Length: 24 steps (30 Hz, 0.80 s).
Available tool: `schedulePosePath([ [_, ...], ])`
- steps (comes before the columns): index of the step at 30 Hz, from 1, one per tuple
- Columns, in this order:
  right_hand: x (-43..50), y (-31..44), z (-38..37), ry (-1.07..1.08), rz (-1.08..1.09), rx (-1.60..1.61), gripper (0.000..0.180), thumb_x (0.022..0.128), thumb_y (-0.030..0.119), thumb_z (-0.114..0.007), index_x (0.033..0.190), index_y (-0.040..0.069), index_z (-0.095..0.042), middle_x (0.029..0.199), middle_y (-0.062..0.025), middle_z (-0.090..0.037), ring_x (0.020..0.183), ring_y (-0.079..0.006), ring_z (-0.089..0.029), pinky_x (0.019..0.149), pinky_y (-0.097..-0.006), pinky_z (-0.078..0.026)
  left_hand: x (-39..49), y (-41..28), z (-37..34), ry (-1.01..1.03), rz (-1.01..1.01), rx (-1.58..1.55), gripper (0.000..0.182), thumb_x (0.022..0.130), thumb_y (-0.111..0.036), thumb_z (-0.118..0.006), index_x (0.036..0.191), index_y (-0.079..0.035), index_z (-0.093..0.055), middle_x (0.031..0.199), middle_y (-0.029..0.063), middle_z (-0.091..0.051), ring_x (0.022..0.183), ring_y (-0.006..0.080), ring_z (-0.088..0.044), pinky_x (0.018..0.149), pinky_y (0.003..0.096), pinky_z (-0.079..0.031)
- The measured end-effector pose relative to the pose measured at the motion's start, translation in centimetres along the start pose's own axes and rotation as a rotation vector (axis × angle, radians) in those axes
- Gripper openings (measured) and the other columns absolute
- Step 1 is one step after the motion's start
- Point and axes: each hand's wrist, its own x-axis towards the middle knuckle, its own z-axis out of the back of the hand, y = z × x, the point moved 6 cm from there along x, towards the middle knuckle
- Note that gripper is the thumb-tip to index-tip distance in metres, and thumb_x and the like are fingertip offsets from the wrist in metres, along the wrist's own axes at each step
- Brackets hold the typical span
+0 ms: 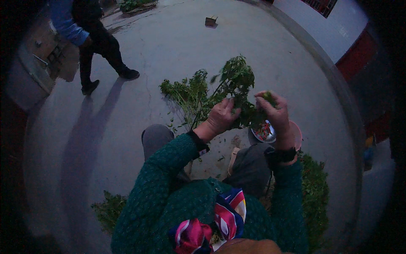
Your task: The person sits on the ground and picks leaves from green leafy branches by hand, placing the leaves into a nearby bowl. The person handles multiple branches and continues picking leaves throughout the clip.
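My left hand (pixel 220 116) is closed around a leafy green plant (pixel 237 74), which looks like an uprooted pepper plant held up before my knees. Its fingertips are partly hidden among the leaves. Just to the right, my right hand (pixel 276 111) is raised with a small green pod (pixel 269 97), probably a pepper, in its fingers. Below that hand stands a metal bowl (pixel 270 135) containing small red and green peppers (pixel 262 130). Beyond my left hand, more cut plants (pixel 187 93) lie on the concrete.
A pink basin (pixel 297 135) sits beside the bowl. Plant heaps lie at my right side (pixel 314 187) and left side (pixel 109 209). At the upper left a person (pixel 98 41) is walking. A small box-like object (pixel 211 21) rests far ahead, and a white wall (pixel 330 28) borders the right.
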Motion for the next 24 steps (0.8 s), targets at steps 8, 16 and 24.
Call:
schedulePosePath([
  [8, 4.3, 1.2, -6.2, 0.183, 0.235, -0.973, 0.021, 0.079, 0.016, -0.065, 0.094, 0.002, -0.065, 0.083, -0.0114, -0.068, 0.073, -0.0255, -0.064, 0.069, -0.0325, -0.050, -0.1, -1.1, 0.5, -0.026, -0.041, -0.003, 0.026, 0.071, -0.016, -0.058, 0.096, -0.012, -0.061, 0.108, 0.0225, -0.058, 0.087, 0.0295, -0.057, 0.059, 0.0354, -0.048],
  [16, 5.7, -3.4, -4.3, 0.422, -0.240, -0.092, 0.029, 0.081, 0.019, -0.066, 0.102, 0.000, -0.063, 0.089, -0.0062, -0.066, 0.081, -0.0163, -0.063, 0.072, -0.0318, -0.051, 0.0, -0.5, 2.5, -0.121, -0.076, -0.074, 0.026, 0.068, -0.014, -0.060, 0.093, -0.009, -0.057, 0.101, 0.0182, -0.058, 0.084, 0.0290, -0.056, 0.059, 0.0366, -0.048],
  [24, 2.8, -3.3, -3.5, 0.254, -0.284, 0.316, 0.024, 0.086, 0.022, -0.064, 0.098, 0.001, -0.066, 0.087, -0.0042, -0.066, 0.074, -0.0121, -0.060, 0.066, -0.0259, -0.048, 1.3, 1.7, 3.9, -0.133, 0.119, -0.300, 0.021, 0.069, -0.006, -0.061, 0.089, -0.005, -0.054, 0.096, 0.0152, -0.060, 0.084, 0.0339, -0.057, 0.065, 0.0431, -0.051],
])
